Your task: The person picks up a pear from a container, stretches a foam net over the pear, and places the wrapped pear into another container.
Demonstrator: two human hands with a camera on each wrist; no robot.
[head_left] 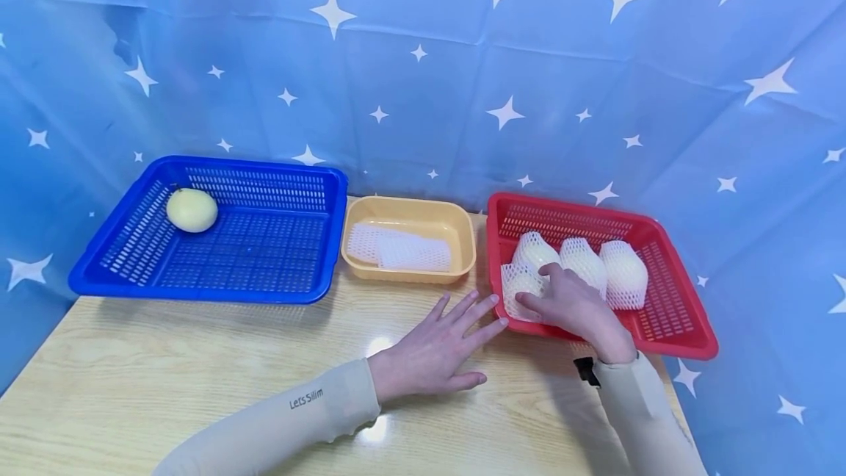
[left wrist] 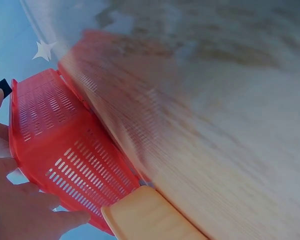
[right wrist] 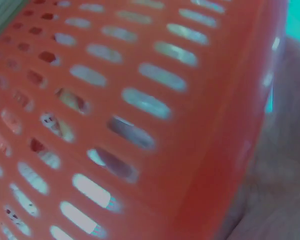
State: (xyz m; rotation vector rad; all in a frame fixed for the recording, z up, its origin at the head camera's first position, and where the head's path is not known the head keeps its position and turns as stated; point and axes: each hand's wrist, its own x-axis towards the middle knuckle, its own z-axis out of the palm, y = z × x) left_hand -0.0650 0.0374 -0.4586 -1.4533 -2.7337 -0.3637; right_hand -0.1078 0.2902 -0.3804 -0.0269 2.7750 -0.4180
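Note:
My right hand reaches over the front of the red basket. Its thumb and index finger are at the right side of a round fruit in a white foam net, in the near left corner; whether they grip it is unclear. Beside it are more net-wrapped fruits. In the right wrist view the red basket wall hides the fingertips. My left hand is spread out, palm down, fingertips near the basket's left front corner, holding nothing.
At the left stands a blue basket with one bare pale yellow fruit, pear-like with a short stem. Between the baskets a beige tray holds white foam nets. All stand on a wooden table before a blue star-patterned curtain.

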